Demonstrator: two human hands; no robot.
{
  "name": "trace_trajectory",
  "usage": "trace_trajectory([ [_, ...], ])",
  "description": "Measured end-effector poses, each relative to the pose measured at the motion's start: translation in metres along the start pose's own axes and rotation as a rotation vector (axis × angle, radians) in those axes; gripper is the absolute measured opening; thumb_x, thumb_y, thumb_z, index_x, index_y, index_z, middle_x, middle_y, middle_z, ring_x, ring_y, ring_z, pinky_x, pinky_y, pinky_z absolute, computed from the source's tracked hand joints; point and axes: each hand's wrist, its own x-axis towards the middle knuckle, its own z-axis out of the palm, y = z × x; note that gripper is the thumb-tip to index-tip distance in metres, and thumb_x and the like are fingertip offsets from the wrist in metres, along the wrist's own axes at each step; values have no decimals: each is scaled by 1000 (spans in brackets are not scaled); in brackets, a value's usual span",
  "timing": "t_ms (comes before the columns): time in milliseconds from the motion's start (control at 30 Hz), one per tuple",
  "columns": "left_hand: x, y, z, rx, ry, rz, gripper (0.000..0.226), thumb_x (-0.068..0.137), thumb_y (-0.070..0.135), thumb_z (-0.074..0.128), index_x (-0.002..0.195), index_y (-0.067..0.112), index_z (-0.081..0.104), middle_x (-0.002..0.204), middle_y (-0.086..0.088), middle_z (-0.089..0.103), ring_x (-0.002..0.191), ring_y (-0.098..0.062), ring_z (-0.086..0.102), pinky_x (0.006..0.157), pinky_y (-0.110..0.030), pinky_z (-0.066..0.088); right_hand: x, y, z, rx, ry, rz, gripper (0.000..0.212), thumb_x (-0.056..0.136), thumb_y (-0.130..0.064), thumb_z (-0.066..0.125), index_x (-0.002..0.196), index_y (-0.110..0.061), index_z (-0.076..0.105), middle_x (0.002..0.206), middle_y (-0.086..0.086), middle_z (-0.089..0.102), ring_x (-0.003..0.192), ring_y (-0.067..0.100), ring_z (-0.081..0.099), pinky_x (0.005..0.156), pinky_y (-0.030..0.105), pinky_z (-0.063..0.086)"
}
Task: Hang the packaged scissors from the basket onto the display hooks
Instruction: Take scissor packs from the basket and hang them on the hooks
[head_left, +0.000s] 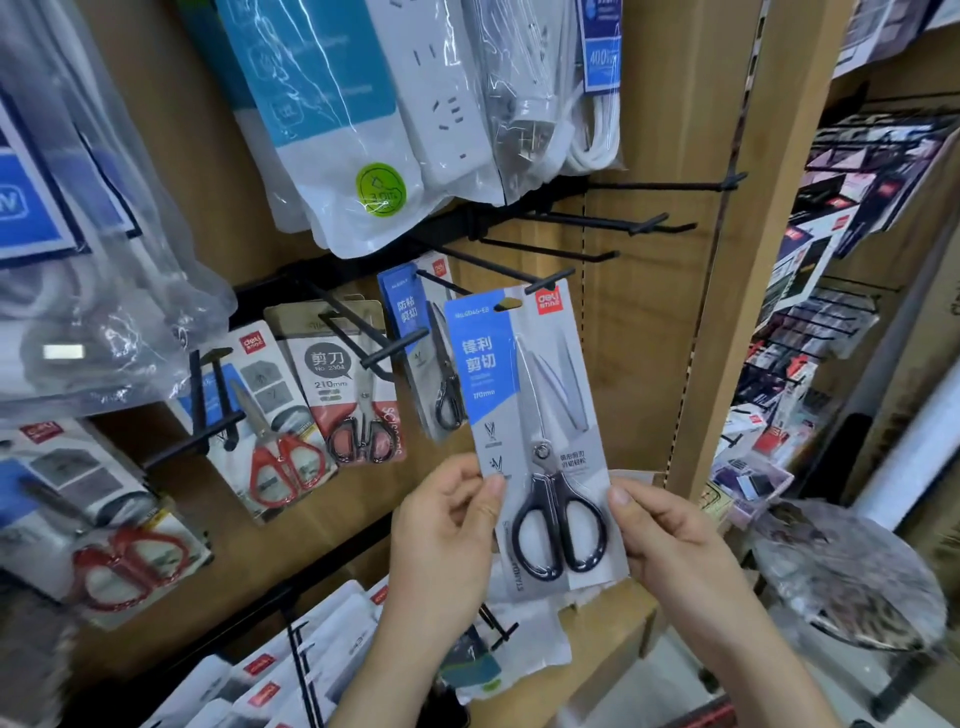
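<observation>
I hold one packaged pair of scissors, a blue and grey card with black handles, upright in front of the display. My left hand pinches its lower left edge and my right hand pinches its lower right edge. The card's hang slot sits just below the tip of a black display hook. Three more bare hooks stick out above and to the right. A same-style scissors pack hangs on the hook just left. The basket is out of view.
Red-handled scissors packs and a black-and-red pair hang further left. Bagged power strips hang above. A wooden upright bounds the panel on the right, with a stationery rack beyond. A round stool stands at lower right.
</observation>
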Motion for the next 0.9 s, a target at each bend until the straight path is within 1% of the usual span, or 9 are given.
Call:
trace_trajectory([
  [67, 2, 1, 0, 2, -5, 3, 17, 96, 9, 59, 91, 21, 70, 77, 1, 76, 60, -8, 61, 61, -34, 53, -2, 0, 0, -22, -18, 1, 46, 88, -54, 56, 107, -16, 74, 100, 16, 74, 99, 42, 67, 94, 63, 49],
  [133, 1, 0, 1, 15, -27, -4, 16, 96, 11, 59, 89, 21, 70, 73, 1, 74, 57, -10, 59, 59, -45, 53, -2, 2, -3, -10, -27, 9, 44, 91, -51, 59, 97, -10, 73, 78, 10, 72, 76, 36, 67, 85, 59, 52],
  [200, -2, 1, 2, 27, -49, -4, 17, 96, 11, 59, 88, 22, 70, 71, 2, 74, 57, -8, 62, 56, -38, 54, -3, 3, -5, 35, 0, 54, 39, 93, -40, 58, 86, -4, 71, 55, -3, 58, 55, 17, 58, 71, 44, 53],
  [267, -3, 3, 3, 2, -60, -19, 17, 96, 10, 59, 88, 20, 70, 72, -1, 75, 59, -9, 65, 58, -28, 53, -5, 3, -5, 76, 28, 97, 34, 85, -35, 54, 81, -6, 72, 52, -2, 55, 48, 13, 52, 55, 32, 52],
  [367, 3, 2, 3, -73, -38, -87, 14, 96, 10, 59, 90, 14, 70, 72, -5, 75, 58, -9, 64, 52, -24, 52, -5, 2, -6, 97, 44, 103, 34, 85, -33, 56, 87, -4, 73, 57, 8, 58, 46, 17, 50, 43, 27, 48],
  [533, 23, 7, 5, -122, 47, -131, 16, 96, 12, 60, 110, 20, 61, 79, -1, 77, 65, -12, 71, 53, -25, 53, 7, 2, 5, 90, 248, -15, 18, 92, -9, 61, 103, -22, 57, 65, 10, 65, 50, 33, 61, 45, 33, 49],
  [633, 33, 11, 1, -111, 113, -93, 37, 97, 15, 59, 122, 39, 48, 82, -1, 77, 73, -15, 73, 57, -30, 57, 16, -5, 19, 39, 314, -132, 14, 91, 0, 62, 96, -12, 57, 63, 2, 60, 45, 21, 59, 42, 31, 48],
  [767, 28, 9, -11, -47, 59, -100, 50, 98, 12, 55, 130, 48, 42, 79, -7, 73, 70, -27, 66, 61, -43, 58, 26, -14, 33, 80, 334, -143, 6, 90, 0, 63, 88, -4, 67, 66, 6, 59, 43, 20, 58, 45, 25, 51],
  [900, 30, 7, -16, 34, 57, -123, 54, 98, 7, 53, 134, 44, 39, 74, 10, 73, 58, -10, 64, 53, -24, 55, 38, -14, 42, 102, 313, -90, 12, 92, -3, 63, 89, -10, 72, 72, 9, 69, 49, 20, 63, 53, 28, 56],
])
